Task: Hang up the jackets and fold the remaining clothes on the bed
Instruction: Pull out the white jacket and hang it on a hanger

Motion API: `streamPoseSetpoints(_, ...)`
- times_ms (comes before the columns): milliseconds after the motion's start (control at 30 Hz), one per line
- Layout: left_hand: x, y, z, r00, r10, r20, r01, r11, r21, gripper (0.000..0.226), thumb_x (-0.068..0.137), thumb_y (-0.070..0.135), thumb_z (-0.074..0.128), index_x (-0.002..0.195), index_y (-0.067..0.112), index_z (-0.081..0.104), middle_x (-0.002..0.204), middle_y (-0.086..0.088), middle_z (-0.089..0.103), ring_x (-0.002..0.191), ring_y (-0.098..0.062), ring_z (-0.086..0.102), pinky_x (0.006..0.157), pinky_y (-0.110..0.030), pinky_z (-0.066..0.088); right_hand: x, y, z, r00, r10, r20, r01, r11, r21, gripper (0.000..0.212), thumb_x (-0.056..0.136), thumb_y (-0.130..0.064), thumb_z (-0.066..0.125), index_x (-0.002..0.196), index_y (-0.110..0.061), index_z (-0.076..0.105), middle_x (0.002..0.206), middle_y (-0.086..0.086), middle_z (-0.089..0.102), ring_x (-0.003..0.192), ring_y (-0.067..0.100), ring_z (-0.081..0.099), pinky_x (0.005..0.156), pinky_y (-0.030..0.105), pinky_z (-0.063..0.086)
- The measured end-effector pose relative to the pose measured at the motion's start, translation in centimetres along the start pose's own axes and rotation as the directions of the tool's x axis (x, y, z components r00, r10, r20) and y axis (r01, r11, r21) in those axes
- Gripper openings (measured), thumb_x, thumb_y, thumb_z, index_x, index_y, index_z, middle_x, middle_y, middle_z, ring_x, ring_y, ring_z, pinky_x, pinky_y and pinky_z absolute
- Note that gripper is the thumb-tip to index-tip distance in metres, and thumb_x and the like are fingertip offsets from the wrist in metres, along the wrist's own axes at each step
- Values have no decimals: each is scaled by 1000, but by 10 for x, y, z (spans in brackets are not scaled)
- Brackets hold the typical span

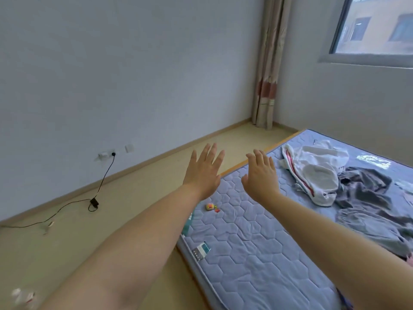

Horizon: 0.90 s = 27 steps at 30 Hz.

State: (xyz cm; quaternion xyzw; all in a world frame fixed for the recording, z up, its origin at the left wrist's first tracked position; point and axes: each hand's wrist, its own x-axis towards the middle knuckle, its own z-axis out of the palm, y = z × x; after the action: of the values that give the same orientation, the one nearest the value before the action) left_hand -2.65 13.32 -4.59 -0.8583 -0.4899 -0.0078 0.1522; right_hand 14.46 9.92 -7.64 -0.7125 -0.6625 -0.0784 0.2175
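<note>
A white garment with a red stripe lies crumpled on the blue quilted mattress at the right. Dark grey clothes are heaped beside it, toward the right edge of view. My left hand is stretched forward with straight, spread fingers, over the mattress's left edge and the floor. My right hand is held out beside it over the mattress, fingers straight, left of the white garment. Both hands hold nothing and touch no clothes.
A small colourful toy lies on the mattress near its left edge. A black charger and cable run across the floor from a wall socket. A curtain hangs in the corner by the window.
</note>
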Motion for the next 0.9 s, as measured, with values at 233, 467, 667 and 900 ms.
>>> streamPoseSetpoints(233,112,-59,52,999,43,12,-43,998,-36,68,99,37,35,153,17,-3,160,-9,-11,147,-26,-9,116,-52,6,122,6,49,994,86,63,-83,996,-39,58,89,-18,49,143,-8,29,153,12,21,144,28,12,119,43,9)
streamPoseSetpoints(467,186,-158,117,995,103,12,-102,994,-28,69,99,37,35,153,17,-4,160,-9,-11,147,-25,-9,117,-51,3,201,-56,124,988,99,116,-101,995,13,59,87,-15,49,142,-9,31,152,11,23,142,27,16,118,42,13)
streamPoseSetpoints(667,261,-297,179,996,86,-7,-87,990,-112,69,99,40,34,153,18,-4,160,-8,-10,147,-25,-9,118,-49,3,325,-150,212,986,161,38,-164,985,58,61,85,-11,48,143,-10,30,153,10,22,144,26,15,120,41,5)
streamPoseSetpoints(900,352,-486,235,998,59,6,-56,972,-230,66,100,43,30,153,19,-1,160,-4,-12,147,-23,-12,118,-48,1,469,-260,313,967,221,125,-226,974,29,58,90,-15,45,145,-14,24,157,8,12,147,23,4,120,42,2)
